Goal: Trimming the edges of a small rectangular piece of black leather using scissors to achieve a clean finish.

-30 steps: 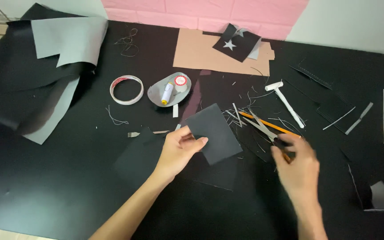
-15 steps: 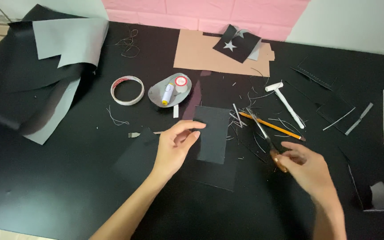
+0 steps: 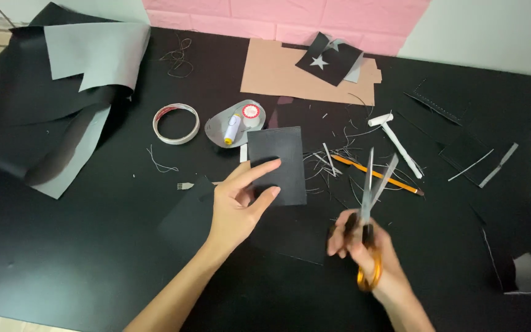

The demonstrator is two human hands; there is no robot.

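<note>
1. Left hand (image 3: 238, 206): grip pinches the dark grey rectangular card sheet (image 3: 276, 165), centre frame, now turned upright.
2. Right hand (image 3: 367, 249): grip holds orange-handled steel scissors (image 3: 371, 209), blades now parted, raised lower right of centre.
3. Black bench (image 3: 81, 258): orange pencil (image 3: 376, 175) unmoved.

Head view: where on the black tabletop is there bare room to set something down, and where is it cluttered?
Bare stretches: the near-left tabletop below the tape roll, and the near edge between the two forearms. Crowded: the centre, around the left hand on the dark rectangle, the scissors in the right hand, the pencil and scattered offcuts.
</note>
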